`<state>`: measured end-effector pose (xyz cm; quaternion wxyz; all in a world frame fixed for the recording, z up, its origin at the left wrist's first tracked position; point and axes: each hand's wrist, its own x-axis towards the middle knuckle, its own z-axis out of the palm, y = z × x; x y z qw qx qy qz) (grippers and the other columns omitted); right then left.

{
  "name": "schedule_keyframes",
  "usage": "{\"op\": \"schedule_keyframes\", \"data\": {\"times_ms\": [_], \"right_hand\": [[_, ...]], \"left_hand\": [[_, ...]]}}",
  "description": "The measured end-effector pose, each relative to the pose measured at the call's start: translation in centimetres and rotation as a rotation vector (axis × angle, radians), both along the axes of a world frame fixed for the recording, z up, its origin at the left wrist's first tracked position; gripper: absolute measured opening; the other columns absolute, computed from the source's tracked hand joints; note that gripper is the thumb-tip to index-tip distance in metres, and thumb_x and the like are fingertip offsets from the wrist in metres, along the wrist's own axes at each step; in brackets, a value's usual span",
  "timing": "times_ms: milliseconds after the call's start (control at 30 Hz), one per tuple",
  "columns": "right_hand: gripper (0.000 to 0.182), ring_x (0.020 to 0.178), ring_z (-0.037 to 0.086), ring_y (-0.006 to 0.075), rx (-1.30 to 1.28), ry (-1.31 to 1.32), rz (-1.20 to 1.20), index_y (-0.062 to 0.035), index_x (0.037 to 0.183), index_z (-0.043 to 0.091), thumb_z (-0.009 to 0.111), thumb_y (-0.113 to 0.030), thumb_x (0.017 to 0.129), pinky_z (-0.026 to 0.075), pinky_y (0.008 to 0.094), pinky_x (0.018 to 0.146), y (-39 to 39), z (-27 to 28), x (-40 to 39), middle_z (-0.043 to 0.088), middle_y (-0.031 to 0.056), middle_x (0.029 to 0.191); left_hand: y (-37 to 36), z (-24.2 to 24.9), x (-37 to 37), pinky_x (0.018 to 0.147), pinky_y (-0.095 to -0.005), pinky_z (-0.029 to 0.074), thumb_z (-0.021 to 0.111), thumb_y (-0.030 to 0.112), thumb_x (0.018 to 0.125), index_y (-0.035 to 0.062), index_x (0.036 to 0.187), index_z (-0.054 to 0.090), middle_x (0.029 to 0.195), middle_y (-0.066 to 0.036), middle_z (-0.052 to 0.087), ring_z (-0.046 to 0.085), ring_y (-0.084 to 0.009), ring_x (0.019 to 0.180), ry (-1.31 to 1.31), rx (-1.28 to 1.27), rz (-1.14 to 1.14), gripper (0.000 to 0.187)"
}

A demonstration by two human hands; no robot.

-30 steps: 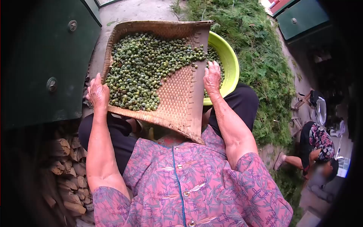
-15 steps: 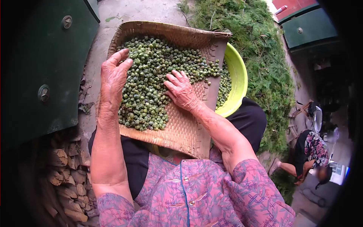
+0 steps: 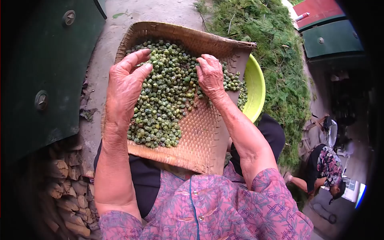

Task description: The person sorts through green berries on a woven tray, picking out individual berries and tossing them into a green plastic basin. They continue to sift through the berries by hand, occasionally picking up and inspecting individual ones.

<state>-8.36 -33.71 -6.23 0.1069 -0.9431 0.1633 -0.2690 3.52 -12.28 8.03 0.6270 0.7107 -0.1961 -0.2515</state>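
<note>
Since the earlier frame: right hand shifted off the middle of the pile towards the tray's far side.

Greenery, feathery, a long bed on the ground beyond the basin.

Woven tray, one; tan plaited strips, raised curved rim, smooth flat lip laced on with coarse stitches. Lies at the lap, lip overhanging the basin. Best kept steady, its lip over the basin, since loose rounds would roll at a tilt.

Basin, lime green, smooth, round-walled; more green fruits inside.

Hands, two, apart. Left hand above the pile, thumb and fingers parted — nothing seen between them. Right hand, fingers curled down at the pile; whether it grips any, cannot tell. Light fingertips and small strokes would suit — pressing could bruise.

Green fruits, many; small, knobbly, roundish, heaped on the tray's left side, some on the lip.
</note>
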Motion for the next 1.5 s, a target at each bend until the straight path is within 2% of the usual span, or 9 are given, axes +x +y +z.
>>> {"op": "schedule_keyframes", "data": {"times_ms": [167, 233, 400, 667, 1100, 1200, 1267, 1433, 1500], "right_hand": [[0.040, 0.107, 0.050, 0.0317, -0.052, 0.088, -0.069, -0.0035, 0.108, 0.057, 0.063, -0.032, 0.080, 0.033, 0.0446, 0.099, 0.7, -0.6, 3.0, 0.057, 0.0136, 0.108], [0.047, 0.101, 0.051, 0.0317, 0.036, 0.264, -0.074, -0.0031, 0.109, 0.057, 0.063, -0.038, 0.079, 0.032, 0.0460, 0.100, 1.5, 0.4, 2.0, 0.059, 0.0133, 0.099], [0.033, 0.098, 0.052, 0.0308, 0.137, 0.156, 0.099, -0.0076, 0.096, 0.061, 0.068, -0.032, 0.073, 0.027, 0.0505, 0.103, 4.1, -0.1, -2.7, 0.059, 0.0104, 0.090], [0.037, 0.122, 0.041, 0.0318, 0.131, 0.251, 0.312, -0.0097, 0.099, 0.059, 0.074, -0.017, 0.065, 0.020, 0.0556, 0.107, 5.4, 1.5, -10.7, 0.052, 0.0089, 0.116], [0.031, 0.121, 0.042, 0.0343, -0.068, 0.135, -0.040, -0.0116, 0.105, 0.062, 0.066, -0.011, 0.074, 0.029, 0.0493, 0.104, 0.2, 1.5, -11.0, 0.053, 0.0116, 0.122], [0.030, 0.114, 0.048, 0.0333, 0.037, 0.024, -0.053, -0.0074, 0.104, 0.061, 0.064, -0.007, 0.074, 0.037, 0.0427, 0.098, 2.3, 1.2, -8.5, 0.056, 0.0134, 0.116], [0.026, 0.115, 0.049, 0.0323, 0.273, 0.010, 0.055, -0.0044, 0.106, 0.061, 0.062, -0.006, 0.080, 0.039, 0.0400, 0.099, 4.4, 1.0, -6.2, 0.057, 0.0152, 0.116], [0.052, 0.119, 0.044, 0.0350, 0.309, 0.161, 0.037, -0.0030, 0.126, 0.046, 0.065, -0.021, 0.081, 0.031, 0.0433, 0.104, 9.5, -0.8, -3.7, 0.049, 0.0189, 0.124], [0.049, 0.114, 0.045, 0.0357, 0.372, 0.090, 0.070, -0.0042, 0.120, 0.050, 0.067, -0.022, 0.077, 0.034, 0.0451, 0.100, 10.2, -1.0, -5.1, 0.050, 0.0171, 0.120]], "left_hand": [[0.3, -0.1, 0.4, 0.090, -0.0280, 0.045, 0.063, 0.007, 0.083, -0.0007, 0.119, 0.057, 0.112, -0.012, 0.062, 0.057, -0.0153, 0.101, 0.027, -0.025, -0.003, 0.038], [0.3, 0.1, 0.4, 0.090, -0.0278, 0.045, 0.063, 0.007, 0.083, -0.0011, 0.119, 0.057, 0.111, -0.012, 0.062, 0.057, -0.0155, 0.100, 0.037, -0.015, -0.009, 0.038], [0.0, 0.2, 0.3, 0.088, -0.0277, 0.046, 0.062, 0.007, 0.083, -0.0021, 0.119, 0.057, 0.110, -0.012, 0.062, 0.058, -0.0154, 0.097, 0.025, 0.000, -0.032, 0.038], [0.4, 0.2, -0.1, 0.086, -0.0281, 0.045, 0.061, 0.009, 0.084, -0.0009, 0.120, 0.057, 0.109, -0.010, 0.063, 0.059, -0.0137, 0.092, 0.020, 0.012, -0.048, 0.038], [0.6, -0.3, 0.3, 0.083, -0.0272, 0.047, 0.061, 0.012, 0.086, 0.0013, 0.120, 0.058, 0.109, -0.010, 0.063, 0.060, -0.0132, 0.091, 0.007, -0.004, -0.039, 0.036], [0.7, -0.2, 0.4, 0.083, -0.0270, 0.047, 0.061, 0.012, 0.086, 0.0015, 0.120, 0.057, 0.109, -0.009, 0.063, 0.060, -0.0131, 0.091, -0.009, 0.029, -0.049, 0.037], [0.6, -0.3, 0.3, 0.083, -0.0269, 0.048, 0.061, 0.012, 0.086, 0.0016, 0.121, 0.057, 0.109, -0.009, 0.063, 0.060, -0.0131, 0.092, -0.013, 0.027, -0.051, 0.037], [0.5, -0.4, 0.2, 0.083, -0.0268, 0.048, 0.061, 0.011, 0.085, 0.0016, 0.120, 0.058, 0.109, -0.009, 0.063, 0.060, -0.0129, 0.091, -0.005, 0.016, -0.048, 0.036], [0.5, -0.4, 0.2, 0.084, -0.0271, 0.048, 0.061, 0.010, 0.085, 0.0013, 0.119, 0.058, 0.108, -0.009, 0.064, 0.061, -0.0130, 0.091, 0.005, 0.020, -0.043, 0.035]]}}
